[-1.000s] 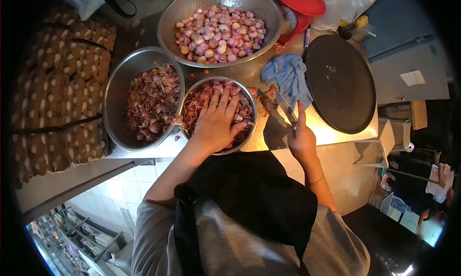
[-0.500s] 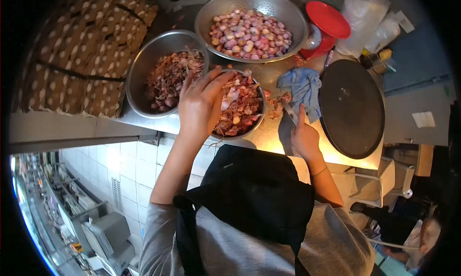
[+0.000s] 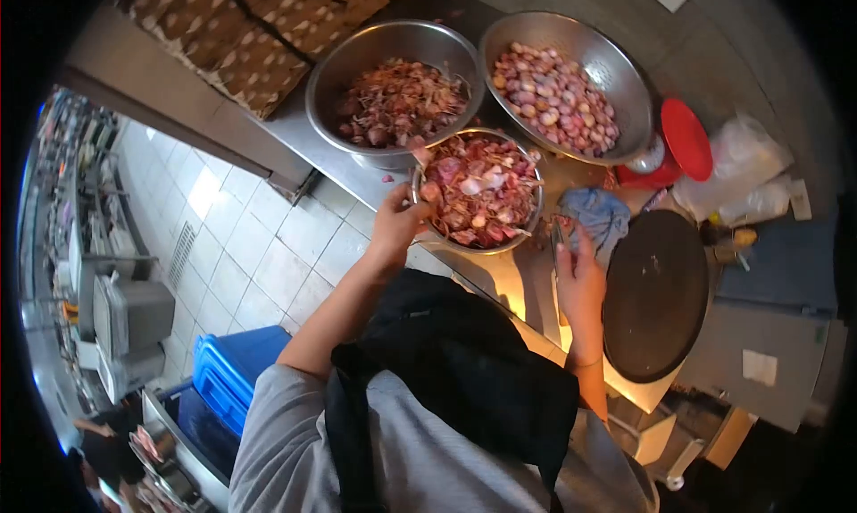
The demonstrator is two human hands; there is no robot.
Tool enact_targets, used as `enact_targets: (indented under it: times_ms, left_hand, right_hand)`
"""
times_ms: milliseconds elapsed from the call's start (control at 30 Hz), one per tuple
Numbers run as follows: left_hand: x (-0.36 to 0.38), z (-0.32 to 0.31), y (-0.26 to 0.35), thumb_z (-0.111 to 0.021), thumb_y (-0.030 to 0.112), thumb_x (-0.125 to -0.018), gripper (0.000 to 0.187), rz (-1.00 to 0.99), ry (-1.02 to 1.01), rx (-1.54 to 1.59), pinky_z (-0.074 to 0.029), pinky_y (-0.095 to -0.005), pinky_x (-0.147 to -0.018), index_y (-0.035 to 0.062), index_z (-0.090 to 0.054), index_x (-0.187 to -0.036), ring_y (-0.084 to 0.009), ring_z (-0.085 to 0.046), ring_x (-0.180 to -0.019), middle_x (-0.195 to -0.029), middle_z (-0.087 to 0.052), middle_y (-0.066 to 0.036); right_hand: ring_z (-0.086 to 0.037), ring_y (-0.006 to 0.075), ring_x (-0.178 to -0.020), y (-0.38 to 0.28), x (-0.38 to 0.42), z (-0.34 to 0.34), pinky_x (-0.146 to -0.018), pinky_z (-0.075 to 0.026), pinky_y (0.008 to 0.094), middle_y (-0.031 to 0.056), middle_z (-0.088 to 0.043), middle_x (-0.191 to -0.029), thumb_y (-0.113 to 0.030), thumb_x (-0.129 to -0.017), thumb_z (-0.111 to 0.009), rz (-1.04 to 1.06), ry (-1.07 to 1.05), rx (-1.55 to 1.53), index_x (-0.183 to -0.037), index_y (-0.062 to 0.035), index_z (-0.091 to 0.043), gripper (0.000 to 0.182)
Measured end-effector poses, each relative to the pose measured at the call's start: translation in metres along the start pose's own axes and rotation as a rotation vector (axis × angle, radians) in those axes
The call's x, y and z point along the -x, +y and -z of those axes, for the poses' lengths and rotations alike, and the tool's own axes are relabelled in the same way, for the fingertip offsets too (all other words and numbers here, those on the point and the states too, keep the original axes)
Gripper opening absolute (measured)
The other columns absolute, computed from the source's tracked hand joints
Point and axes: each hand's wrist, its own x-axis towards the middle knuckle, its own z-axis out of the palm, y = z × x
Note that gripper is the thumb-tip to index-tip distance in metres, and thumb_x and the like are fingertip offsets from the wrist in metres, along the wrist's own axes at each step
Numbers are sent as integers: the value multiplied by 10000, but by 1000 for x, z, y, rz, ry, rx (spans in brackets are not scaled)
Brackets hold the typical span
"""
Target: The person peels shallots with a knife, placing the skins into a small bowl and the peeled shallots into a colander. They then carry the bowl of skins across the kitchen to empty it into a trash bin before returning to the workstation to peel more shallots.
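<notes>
My left hand (image 3: 395,229) is at the near-left rim of a small metal bowl (image 3: 541,211), fingers closed on its edge. Reddish shallot skins (image 3: 482,196) with some pale pieces fill this bowl, and bits of skin stick out over its left rim. In my right hand (image 3: 581,285), a small knife (image 3: 558,245) points away from me, its blade over the table. A crumpled blue cloth (image 3: 596,211) lies just beyond that hand. Behind the small bowl, a larger metal bowl (image 3: 321,111) contains unpeeled shallots (image 3: 393,107). Peeled pink shallots (image 3: 553,98) lie in a metal colander (image 3: 638,111).
A round dark tray (image 3: 656,299) lies to the right on the metal table (image 3: 536,285). Behind it are a red kitchen scale (image 3: 686,138) and plastic bags (image 3: 736,160). Egg trays (image 3: 223,31) stand at far left. A blue bin (image 3: 237,370) is on the floor; another person (image 3: 112,446) is at lower left.
My view has swung round, shifting the bowls rightward. My left hand has gone from above the skins bowl to its near-left rim. My right hand still holds the knife, now pointing more straight ahead.
</notes>
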Motion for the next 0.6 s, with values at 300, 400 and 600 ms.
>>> enact_targets:
  times_ms: [300,400,600]
  left_hand:
    - [50,38,-32,-575,-24,-665,328,-43,-64,210,-447,-243,-682,-1,-536,-990,-118,-538,-729,-825,-564,-23]
    - [85,72,-13,-566,-44,-659,305,65,-9,246,-443,-237,-683,14,-552,-958,-101,-537,-733,-811,-566,-7]
    - [118,170,-5,-523,-54,-665,318,13,168,421,-450,-250,-701,31,-544,-971,-109,-550,-749,-840,-584,-13]
  right_hand:
    - [-379,2,-485,-45,7,-32,-402,-281,146,-40,-490,-733,-95,-886,-424,-53,-249,-751,-1103,-66,-480,226]
    - [-404,35,-495,-69,28,-41,-447,-344,179,-16,-488,-697,-121,-884,-446,-73,-360,-827,-1212,-50,-388,340]
    - [-417,43,-502,-161,40,-87,-470,-356,172,4,-505,-687,-160,-888,-445,70,-663,-845,-1303,-26,-261,473]
